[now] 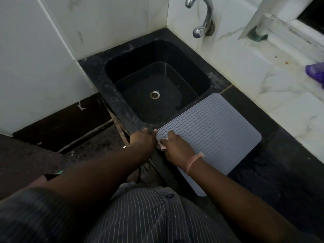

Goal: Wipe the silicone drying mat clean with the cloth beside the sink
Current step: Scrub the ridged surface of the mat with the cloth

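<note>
Right hand point(177, 146) grips the bunched cloth point(162, 143) on the floppy, grippy mat point(210, 130); left hand point(142, 139) pins its front-left corner, fingers hidden.

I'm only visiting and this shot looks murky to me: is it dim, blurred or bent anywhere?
Head view: dim overall, black sink and counter swallow detail; white tiles brightest; tap shows small glints; wide-angle lens bows the tile lines; purple object at right edge is blurred; grey mat ridges stay sharp.
</note>
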The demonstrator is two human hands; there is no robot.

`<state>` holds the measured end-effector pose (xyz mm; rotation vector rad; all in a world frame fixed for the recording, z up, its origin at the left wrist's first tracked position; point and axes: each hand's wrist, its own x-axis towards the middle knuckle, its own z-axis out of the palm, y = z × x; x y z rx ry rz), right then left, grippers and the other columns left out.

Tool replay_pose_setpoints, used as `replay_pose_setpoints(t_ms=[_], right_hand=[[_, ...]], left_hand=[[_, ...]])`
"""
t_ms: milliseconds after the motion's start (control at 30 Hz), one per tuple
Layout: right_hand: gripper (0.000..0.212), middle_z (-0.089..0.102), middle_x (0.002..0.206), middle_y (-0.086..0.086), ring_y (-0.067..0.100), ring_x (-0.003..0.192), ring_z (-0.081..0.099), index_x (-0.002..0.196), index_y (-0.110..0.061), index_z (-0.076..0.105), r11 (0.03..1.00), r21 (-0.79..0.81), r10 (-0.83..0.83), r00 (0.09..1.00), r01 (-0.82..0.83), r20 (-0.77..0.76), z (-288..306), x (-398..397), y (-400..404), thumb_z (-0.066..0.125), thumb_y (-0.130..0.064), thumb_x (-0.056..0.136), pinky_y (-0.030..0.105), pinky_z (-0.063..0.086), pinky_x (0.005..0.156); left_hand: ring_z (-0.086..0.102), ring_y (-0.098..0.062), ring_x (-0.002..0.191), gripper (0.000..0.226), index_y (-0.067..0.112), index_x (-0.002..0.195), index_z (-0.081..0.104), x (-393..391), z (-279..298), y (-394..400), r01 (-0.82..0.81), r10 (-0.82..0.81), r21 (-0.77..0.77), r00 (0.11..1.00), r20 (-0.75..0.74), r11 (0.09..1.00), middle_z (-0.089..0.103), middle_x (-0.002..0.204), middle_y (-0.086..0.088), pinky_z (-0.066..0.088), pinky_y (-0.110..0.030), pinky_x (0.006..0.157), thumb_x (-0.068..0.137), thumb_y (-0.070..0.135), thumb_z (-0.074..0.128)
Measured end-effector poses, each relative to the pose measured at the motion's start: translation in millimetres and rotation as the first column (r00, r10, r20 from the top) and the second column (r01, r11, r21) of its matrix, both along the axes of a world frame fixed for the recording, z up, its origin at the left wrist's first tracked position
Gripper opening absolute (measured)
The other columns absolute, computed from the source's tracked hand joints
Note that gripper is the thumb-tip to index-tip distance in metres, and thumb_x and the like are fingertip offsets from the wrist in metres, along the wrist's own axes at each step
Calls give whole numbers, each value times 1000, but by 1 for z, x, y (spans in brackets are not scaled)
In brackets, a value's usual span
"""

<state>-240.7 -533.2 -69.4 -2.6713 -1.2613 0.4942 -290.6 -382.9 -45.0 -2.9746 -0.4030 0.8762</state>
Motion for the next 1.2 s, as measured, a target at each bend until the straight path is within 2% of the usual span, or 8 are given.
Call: replay_pose_setpoints(t_ms=[267, 433, 533, 633, 733, 900, 1067, 1200], right_hand=[[38, 46, 103, 0, 19, 87, 55, 118, -32, 72, 999, 4, -48, 973, 50, -228, 3, -21, -80, 61, -17, 86, 37, 51, 69], [7, 49, 99, 0, 17, 83, 57, 93, -23, 74, 986, 97, -105, 958, 135, -268, 8, -4, -73, 69, -24, 87, 39, 52, 72], [29, 51, 109, 4, 19, 90, 58, 117, -24, 73, 962, 170, -173, 958, 215, -231, 0, -3, -64, 67, -26, 89, 37, 53, 77], [33, 48, 109, 2, 20, 90, 54, 120, -29, 70, 975, 158, -129, 979, 154, -154, -8, -14, -64, 57, -41, 92, 37, 51, 72], [31, 47, 110, 2, 21, 93, 53, 120, -30, 70, 978, 139, -134, 980, 155, -148, -5, -22, -73, 59, -35, 92, 35, 49, 72], [44, 46, 112, 1, 21, 96, 53, 129, -32, 68, 976, 87, -176, 961, 198, -212, -4, -39, -96, 60, -21, 87, 36, 51, 73], [44, 46, 113, 2, 22, 98, 54, 130, -30, 67, 960, 56, -250, 929, 274, -272, -1, -60, -115, 59, -22, 87, 40, 53, 75], [33, 45, 102, -3, 19, 86, 56, 109, -30, 73, 952, 65, -271, 924, 298, -269, 6, -57, -113, 50, -32, 86, 41, 53, 66]], left_hand=[[58, -31, 120, 66, 25, 163, 13, 4, 2, -6, -41, 41, -18, 999, -9, 999, 45, 145, -13, 43, -38, 71, 105, 32, 46], [51, -34, 126, 69, 24, 162, 14, -9, 4, -14, -42, 48, -105, 998, 50, 994, 40, 147, -15, 49, -45, 85, 103, 39, 47], [32, -39, 141, 68, 25, 162, 13, -25, -10, -32, 92, -77, -119, 989, 125, 989, 20, 164, -15, 38, -50, 107, 103, 37, 44], [3, -42, 154, 69, 20, 164, 2, -27, -28, -42, 127, -113, -156, 989, 98, 980, -3, 171, -12, 16, -53, 122, 106, 38, 34], [-13, -42, 155, 71, 12, 163, -5, -24, -34, -46, 132, -122, -132, 989, 82, 982, -8, 170, -16, 0, -55, 125, 106, 39, 29], [-15, -41, 154, 77, 12, 162, -10, -25, -36, -47, 132, -123, -118, 989, 82, 984, -10, 169, -17, -1, -55, 125, 105, 38, 34], [-15, -40, 155, 78, 16, 163, -8, -20, -35, -50, 88, -80, -149, 995, 60, 985, -11, 170, -14, -1, -54, 125, 104, 41, 38], [-14, -39, 155, 82, 14, 163, -5, -21, -34, -58, 55, -42, -206, 997, 64, 977, -10, 170, -15, -2, -53, 125, 104, 52, 38]])
